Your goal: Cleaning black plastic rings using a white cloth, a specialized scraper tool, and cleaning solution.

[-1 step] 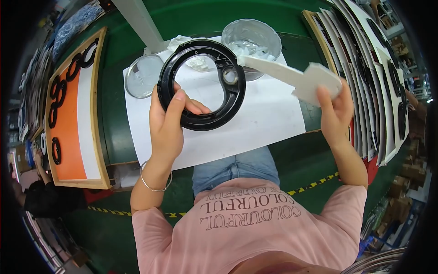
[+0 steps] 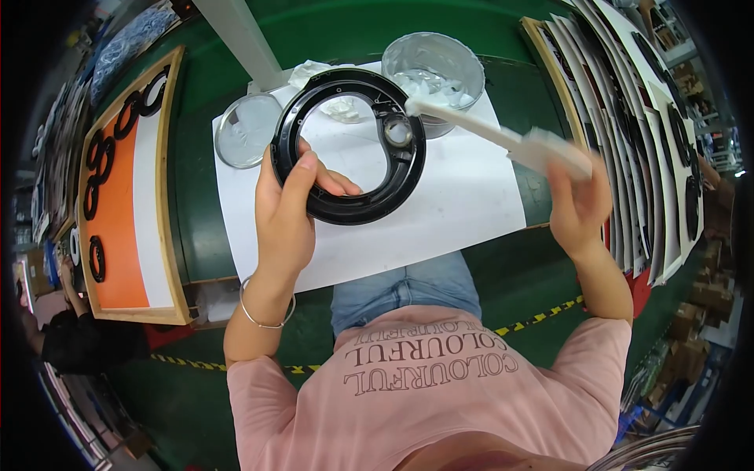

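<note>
My left hand (image 2: pixel 287 208) grips the near left rim of a black plastic ring (image 2: pixel 349 145), thumb on top and fingers inside the opening. The ring is held over a white paper sheet (image 2: pixel 440 212) and has a small round hole at its right side. My right hand (image 2: pixel 577 204) is shut on the wide end of a long white flat stick (image 2: pixel 495 135). The stick's tip reaches the ring's right edge, next to a clear round tub (image 2: pixel 433 67) holding white paste. The right hand is blurred.
A clear round lid (image 2: pixel 246 129) lies left of the ring. A wooden tray (image 2: pixel 126 196) with an orange sheet and black ring parts stands at the left. Stacked boards with black parts (image 2: pixel 628 110) stand at the right. Another person's arm (image 2: pixel 59 290) shows at far left.
My right hand and the stick have shifted slightly. The ring and my left hand sit about where they were.
</note>
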Demonstrator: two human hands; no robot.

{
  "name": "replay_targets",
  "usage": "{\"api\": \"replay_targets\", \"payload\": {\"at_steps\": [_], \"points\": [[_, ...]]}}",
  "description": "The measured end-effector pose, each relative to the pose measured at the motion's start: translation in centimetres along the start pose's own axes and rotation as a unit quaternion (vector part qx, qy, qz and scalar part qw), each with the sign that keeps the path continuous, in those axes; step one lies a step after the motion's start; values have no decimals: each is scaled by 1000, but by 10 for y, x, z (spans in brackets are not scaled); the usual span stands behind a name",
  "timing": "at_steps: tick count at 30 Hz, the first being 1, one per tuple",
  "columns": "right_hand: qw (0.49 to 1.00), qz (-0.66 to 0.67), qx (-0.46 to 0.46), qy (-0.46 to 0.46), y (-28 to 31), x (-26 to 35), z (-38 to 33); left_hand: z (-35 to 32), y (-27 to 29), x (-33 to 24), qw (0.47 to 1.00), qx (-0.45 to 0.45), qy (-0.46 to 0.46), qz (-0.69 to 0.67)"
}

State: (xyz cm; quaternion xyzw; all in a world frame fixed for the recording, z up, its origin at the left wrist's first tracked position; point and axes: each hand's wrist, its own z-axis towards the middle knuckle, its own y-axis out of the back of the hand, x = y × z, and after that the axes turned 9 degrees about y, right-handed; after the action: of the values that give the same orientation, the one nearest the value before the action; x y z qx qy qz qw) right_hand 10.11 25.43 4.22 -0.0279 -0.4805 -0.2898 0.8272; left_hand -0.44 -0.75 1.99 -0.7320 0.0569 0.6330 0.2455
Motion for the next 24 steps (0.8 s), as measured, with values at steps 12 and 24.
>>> {"api": "replay_targets", "payload": {"at_steps": [12,24], "points": [[757,-313,228,526,-4,19,8,5,1,-3,991,15,88,-97],[850,-262,231,393,11,19,15,3,1,-2,996,8,55,-67]]}}
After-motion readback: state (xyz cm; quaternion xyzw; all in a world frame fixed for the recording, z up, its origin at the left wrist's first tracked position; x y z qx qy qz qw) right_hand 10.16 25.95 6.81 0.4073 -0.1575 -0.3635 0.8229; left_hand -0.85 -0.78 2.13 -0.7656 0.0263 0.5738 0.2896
